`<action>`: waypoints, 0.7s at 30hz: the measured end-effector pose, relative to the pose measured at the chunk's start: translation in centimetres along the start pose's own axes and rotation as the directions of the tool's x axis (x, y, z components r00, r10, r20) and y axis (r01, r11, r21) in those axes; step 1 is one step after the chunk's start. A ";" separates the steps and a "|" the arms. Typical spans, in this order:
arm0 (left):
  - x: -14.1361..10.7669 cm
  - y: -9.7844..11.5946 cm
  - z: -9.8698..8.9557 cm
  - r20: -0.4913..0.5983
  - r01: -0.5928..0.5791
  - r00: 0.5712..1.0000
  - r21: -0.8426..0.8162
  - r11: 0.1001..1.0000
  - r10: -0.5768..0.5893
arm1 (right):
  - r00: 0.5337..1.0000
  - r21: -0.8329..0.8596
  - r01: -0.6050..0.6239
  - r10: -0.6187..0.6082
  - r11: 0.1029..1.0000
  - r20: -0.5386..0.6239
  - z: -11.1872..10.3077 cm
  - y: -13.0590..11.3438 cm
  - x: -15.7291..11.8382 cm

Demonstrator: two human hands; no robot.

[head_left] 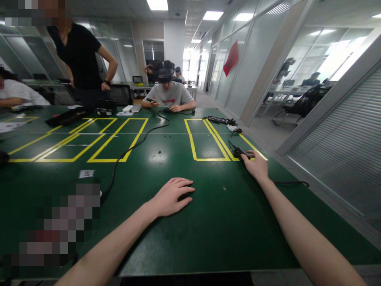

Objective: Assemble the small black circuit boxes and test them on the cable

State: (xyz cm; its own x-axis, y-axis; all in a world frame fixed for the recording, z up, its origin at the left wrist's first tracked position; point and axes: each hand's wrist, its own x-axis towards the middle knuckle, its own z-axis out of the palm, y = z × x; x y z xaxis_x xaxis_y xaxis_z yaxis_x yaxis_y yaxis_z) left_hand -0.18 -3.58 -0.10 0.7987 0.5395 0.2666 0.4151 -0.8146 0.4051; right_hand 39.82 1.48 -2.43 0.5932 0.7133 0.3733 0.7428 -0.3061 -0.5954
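Note:
On the green table [178, 246], my left hand [172, 195] lies palm down, fingers stretched out and holding nothing. Farther out to the right, my right hand [256, 165] closes its thumb and fingers on a small black corded device [238, 152], whose exact kind I cannot make out. From it a black cable [230, 139] curves up to a rounded black end [238, 130]. Yellow tape lines [212, 159] border the spot where this hand is. A second stretch of cable [293, 182] emerges to the right of my wrist.
Another long black cable [139, 143] crosses the table. A black folded stand [222, 120] lies at the far right. Across the table sits a person [169, 95] with a dark tool in one hand; another person [80, 59] stands at left. A pixelated patch [59, 226] hides the near left.

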 end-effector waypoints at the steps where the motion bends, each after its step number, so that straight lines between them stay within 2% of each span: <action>1: 0.0 0.0 0.0 0.000 0.000 1.000 0.000 1.000 0.000 | 1.000 0.009 -0.018 0.018 1.000 -0.002 0.0 0.1 0.1; 9: 0.0 -0.1 0.0 0.003 0.002 1.000 -0.006 1.000 -0.002 | 0.997 0.015 -0.076 0.076 0.997 0.024 -0.4 0.1 0.3; 14: 0.0 0.0 0.0 0.002 0.002 1.000 0.002 1.000 -0.002 | 0.997 0.023 -0.083 0.083 0.996 0.000 -0.7 0.1 0.1; 18: 0.0 0.1 0.0 0.014 0.012 1.000 0.005 1.000 -0.012 | 0.999 -0.051 0.015 -0.017 0.999 -0.029 -0.8 -0.1 0.0; 21: 0.0 0.1 -0.1 0.011 0.016 1.000 0.003 1.000 -0.016 | 0.992 -0.106 0.119 -0.115 0.987 0.042 -0.8 -0.5 -0.1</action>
State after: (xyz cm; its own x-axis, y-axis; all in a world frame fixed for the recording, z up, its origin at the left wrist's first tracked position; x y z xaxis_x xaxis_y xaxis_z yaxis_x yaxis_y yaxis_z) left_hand -0.19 -3.65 -0.01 0.7966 0.5503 0.2500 0.4294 -0.8063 0.4068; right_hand 39.62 1.03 -1.65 0.4902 0.7695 0.4095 0.8369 -0.2841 -0.4679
